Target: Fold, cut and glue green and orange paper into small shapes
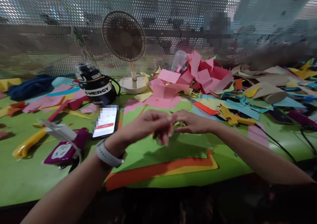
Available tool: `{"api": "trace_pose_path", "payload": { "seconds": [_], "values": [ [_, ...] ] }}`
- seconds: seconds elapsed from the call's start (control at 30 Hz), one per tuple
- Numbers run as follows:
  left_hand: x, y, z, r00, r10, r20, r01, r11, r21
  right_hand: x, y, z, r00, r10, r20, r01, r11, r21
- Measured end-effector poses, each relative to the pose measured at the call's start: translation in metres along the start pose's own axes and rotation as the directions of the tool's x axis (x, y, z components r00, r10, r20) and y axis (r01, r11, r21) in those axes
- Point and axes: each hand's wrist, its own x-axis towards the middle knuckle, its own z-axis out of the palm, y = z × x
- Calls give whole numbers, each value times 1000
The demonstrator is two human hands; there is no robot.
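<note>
My left hand [158,123], with a pale watch band [107,154] at the wrist, is over the middle of the table. Its fingers are bent downward and smeared by motion, so I cannot tell whether they hold anything. My right hand [192,121] meets it fingertip to fingertip, or nearly so. The right thumb and fingers are apart, and I see nothing held between them. Beneath both hands lies a green paper sheet [138,159]. An orange sheet [138,175] and a yellow sheet [190,168] stick out from under its near edge.
Left of my hands are a phone [105,123], a purple power strip [61,153] with a white plug and a black bottle [99,88]. A fan [123,36] stands behind. Pink paper scraps [203,75] pile up at the back. A yellow glue gun [235,117] lies right.
</note>
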Motion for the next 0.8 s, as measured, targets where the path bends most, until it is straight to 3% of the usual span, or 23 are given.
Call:
{"api": "trace_pose_path", "payload": {
  "seconds": [0.03, 0.1, 0.13, 0.27, 0.4, 0.43, 0.47, 0.57, 0.67, 0.8],
  "values": [
    [0, -2, -12, 982, 62, -181, -55, 998, 42, 2, 1, 0, 1000, 17, 4, -18, 1000, 25],
    [0, -11, -31, 921, 137, -364, -93, 986, 135, 4, 2, -4, 998, 56, -8, -55, 995, 78],
    [0, -17, -38, 893, 164, -419, -111, 983, 148, 5, 1, -6, 997, 72, -17, -70, 992, 102],
    [-6, -42, -47, 851, 104, -515, -53, 992, 113, 4, -4, -20, 987, 143, -73, -128, 975, 183],
    [-12, -55, -46, 672, 10, -741, -34, 999, -17, 2, -5, -27, 976, 164, -141, -124, 959, 255],
    [-13, -56, -44, 673, -57, -738, -27, 995, -101, 2, -5, -27, 975, 158, -158, -112, 957, 266],
    [-13, -57, -43, 702, -135, -699, -14, 979, -204, 2, -4, -27, 972, 153, -176, -101, 956, 274],
    [-12, -57, -35, 843, -286, -455, 36, 874, -484, 4, -2, -25, 960, 158, -233, -90, 957, 276],
    [-11, -56, -28, 892, -210, -399, -62, 820, -569, 10, -4, -23, 948, 150, -281, -79, 966, 247],
    [-10, -51, -29, 897, -112, -428, -145, 840, -523, 22, -10, -23, 924, 133, -358, -51, 972, 229]
  ]
}}
